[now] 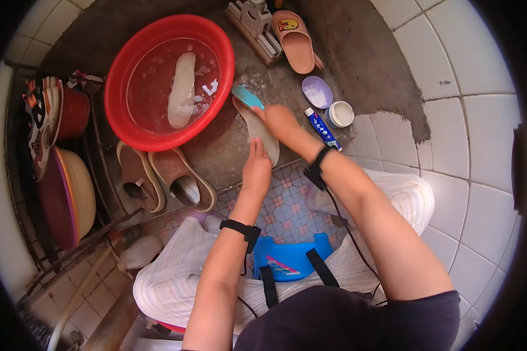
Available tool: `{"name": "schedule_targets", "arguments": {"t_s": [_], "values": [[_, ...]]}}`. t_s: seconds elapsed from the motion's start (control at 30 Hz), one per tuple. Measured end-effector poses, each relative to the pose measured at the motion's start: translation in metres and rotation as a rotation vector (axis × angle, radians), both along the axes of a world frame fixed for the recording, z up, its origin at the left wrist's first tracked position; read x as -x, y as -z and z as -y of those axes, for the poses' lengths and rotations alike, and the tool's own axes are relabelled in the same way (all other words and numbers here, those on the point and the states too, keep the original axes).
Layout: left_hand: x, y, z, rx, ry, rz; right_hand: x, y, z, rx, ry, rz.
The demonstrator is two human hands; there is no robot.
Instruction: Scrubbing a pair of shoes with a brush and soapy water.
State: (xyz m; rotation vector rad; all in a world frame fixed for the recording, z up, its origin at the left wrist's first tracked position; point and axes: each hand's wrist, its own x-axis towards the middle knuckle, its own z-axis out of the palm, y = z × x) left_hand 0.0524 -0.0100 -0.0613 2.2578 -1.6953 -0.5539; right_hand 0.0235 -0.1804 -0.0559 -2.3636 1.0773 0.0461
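A pale shoe insole (260, 124) lies flat on the wet concrete ledge (219, 162). My left hand (258, 164) presses its fingers on the insole's near part and grips nothing. In my right hand (283, 125) is a turquoise scrubbing brush (247, 96), held over the insole's far end; its bristles are hidden. To the left stands a red plastic basin (114, 105) of water, where a second insole (182, 90) lies. Right of my hands are a blue toothpaste tube (323, 128), an open white jar (340, 115) and a lilac soap dish (317, 92) holding white powder.
Two brown shoes (182, 179) sit below the basin. A pink slipper (296, 46) stands at the back beside a grey and white mop head (257, 22). On the left rack are sneakers (44, 123) and tilted basins (81, 197). Between my knees is a blue plastic object (285, 256).
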Motion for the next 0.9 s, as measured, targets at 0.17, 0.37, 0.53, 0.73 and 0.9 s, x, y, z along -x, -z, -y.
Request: {"name": "schedule_targets", "arguments": {"t_s": [0.17, 0.37, 0.53, 0.73, 0.9], "values": [[0.004, 0.003, -0.002, 0.051, -0.019, -0.036, 0.031, 0.006, -0.023, 0.058, 0.005, -0.079], [0.008, 0.007, 0.003, 0.005, 0.020, 0.050, 0.003, 0.007, -0.015, 0.130, -0.050, -0.005], [0.004, 0.016, -0.004, 0.093, -0.032, 0.025, 0.037, 0.016, -0.038, 0.107, -0.070, -0.083], [0.012, 0.006, 0.008, 0.072, -0.073, -0.042, -0.004, 0.010, -0.002, -0.013, -0.034, -0.126], [0.010, 0.022, -0.001, 0.191, -0.154, 0.037, 0.048, 0.018, -0.035, 0.074, -0.080, -0.213]]}}
